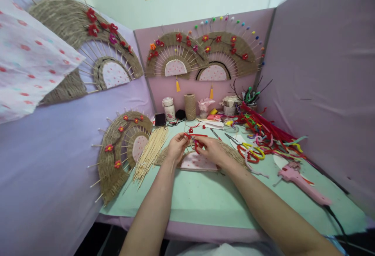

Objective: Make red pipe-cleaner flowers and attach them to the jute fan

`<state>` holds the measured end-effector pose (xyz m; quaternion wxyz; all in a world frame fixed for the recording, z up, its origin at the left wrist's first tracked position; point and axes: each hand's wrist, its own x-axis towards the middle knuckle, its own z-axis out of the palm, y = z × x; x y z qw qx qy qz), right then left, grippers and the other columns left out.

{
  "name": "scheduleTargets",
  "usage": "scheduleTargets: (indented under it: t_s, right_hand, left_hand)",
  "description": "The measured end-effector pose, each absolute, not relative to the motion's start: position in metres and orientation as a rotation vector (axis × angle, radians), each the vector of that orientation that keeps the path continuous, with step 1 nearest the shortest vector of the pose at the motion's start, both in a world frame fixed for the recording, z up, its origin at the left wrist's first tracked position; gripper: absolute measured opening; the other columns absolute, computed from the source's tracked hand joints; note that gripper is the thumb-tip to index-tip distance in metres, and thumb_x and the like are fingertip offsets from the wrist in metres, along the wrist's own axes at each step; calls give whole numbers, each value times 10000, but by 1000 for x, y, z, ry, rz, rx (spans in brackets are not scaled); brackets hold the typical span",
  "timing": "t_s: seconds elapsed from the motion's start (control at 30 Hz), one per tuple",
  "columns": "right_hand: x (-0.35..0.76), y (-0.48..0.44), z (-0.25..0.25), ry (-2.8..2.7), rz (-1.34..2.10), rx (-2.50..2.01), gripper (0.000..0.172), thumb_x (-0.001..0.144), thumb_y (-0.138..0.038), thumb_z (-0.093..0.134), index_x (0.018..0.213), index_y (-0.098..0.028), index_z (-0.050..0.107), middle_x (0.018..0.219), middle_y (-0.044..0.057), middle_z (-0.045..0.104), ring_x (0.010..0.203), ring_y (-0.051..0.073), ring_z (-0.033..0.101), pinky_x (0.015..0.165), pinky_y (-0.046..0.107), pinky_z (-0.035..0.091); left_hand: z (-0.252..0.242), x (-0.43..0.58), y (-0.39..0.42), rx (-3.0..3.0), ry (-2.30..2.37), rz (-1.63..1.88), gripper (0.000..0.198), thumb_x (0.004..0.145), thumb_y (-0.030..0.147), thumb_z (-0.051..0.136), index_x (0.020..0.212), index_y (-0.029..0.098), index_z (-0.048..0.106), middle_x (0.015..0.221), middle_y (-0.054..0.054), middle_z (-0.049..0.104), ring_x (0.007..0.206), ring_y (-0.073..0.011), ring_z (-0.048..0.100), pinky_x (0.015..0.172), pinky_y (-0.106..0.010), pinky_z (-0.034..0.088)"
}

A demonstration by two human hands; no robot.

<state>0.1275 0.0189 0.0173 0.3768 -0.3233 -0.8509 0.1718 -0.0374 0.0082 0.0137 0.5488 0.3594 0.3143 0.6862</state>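
My left hand (pixel 178 146) pinches a red pipe cleaner (pixel 199 135), bent at the fingertips, with its straight end pointing right. Close beside it, my right hand (pixel 211 148) is closed on small red-handled scissors (pixel 197 146), their tips near the left fingertips. The fingers partly hide the blades. Below both hands lies a twine-wrapped fan (pixel 234 155) with a dotted white half-round centre (pixel 198 161). Just beyond the fingers is a small red pipe cleaner flower (pixel 190 130).
Left of the fan lie many thin wooden sticks (pixel 150 152) and a flower-trimmed fan (pixel 113 162). To the right are yellow scissors (pixel 254 151), a pile of coloured pipe cleaners (pixel 272 135) and a corded pink glue gun (pixel 304 185). A twine roll (pixel 190 106) stands at the back.
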Motion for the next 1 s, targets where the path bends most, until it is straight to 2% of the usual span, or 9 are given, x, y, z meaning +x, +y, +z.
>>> scheduleTargets:
  t_s: [0.13, 0.4, 0.57, 0.67, 0.8, 1.0]
  right_hand:
    - [125, 16, 18, -2250, 412, -836, 189, 786, -236, 512, 943, -191, 609, 694, -2, 595, 585, 111, 462, 568, 218, 308]
    - [125, 20, 12, -2299, 452, -816, 65, 791, -203, 498, 790, -189, 561, 642, -12, 543, 550, 105, 420, 538, 208, 264]
    - [124, 22, 9, -2277, 510, -783, 87, 788, -163, 461, 759, -191, 537, 647, -18, 537, 560, 101, 423, 543, 204, 262]
    - [122, 21, 9, -2245, 556, -823, 76, 794, -230, 476, 748, -192, 523, 609, -31, 503, 540, 100, 402, 519, 206, 250]
    - [121, 18, 13, -2225, 615, -854, 203, 782, -365, 518, 682, -189, 497, 542, -51, 419, 505, 94, 353, 483, 209, 228]
    - [122, 15, 20, -2256, 717, -795, 210, 783, -350, 511, 657, -183, 506, 515, -53, 408, 485, 89, 345, 470, 210, 216]
  left_hand:
    - [13, -38, 8, 881, 730, 1589, 246, 578, 177, 764, 750, 126, 596, 714, 4, 601, 638, -73, 555, 681, -212, 435]
    - [14, -41, 7, 878, 755, 1560, 216, 581, 129, 750, 721, 125, 585, 670, 8, 585, 615, -69, 545, 677, -208, 432]
    - [11, -43, 8, 882, 777, 1558, 195, 590, 117, 739, 709, 129, 585, 680, 7, 583, 626, -69, 544, 682, -209, 432]
    - [11, -43, 9, 887, 787, 1561, 204, 582, 123, 743, 719, 129, 591, 683, 8, 588, 620, -68, 545, 676, -210, 430]
    - [11, -43, 9, 969, 805, 1484, 208, 575, 134, 748, 725, 116, 606, 649, -9, 605, 603, -87, 553, 664, -225, 430]
    - [9, -48, 8, 1009, 784, 1444, 199, 578, 135, 748, 731, 121, 620, 639, -7, 606, 603, -88, 554, 659, -222, 429]
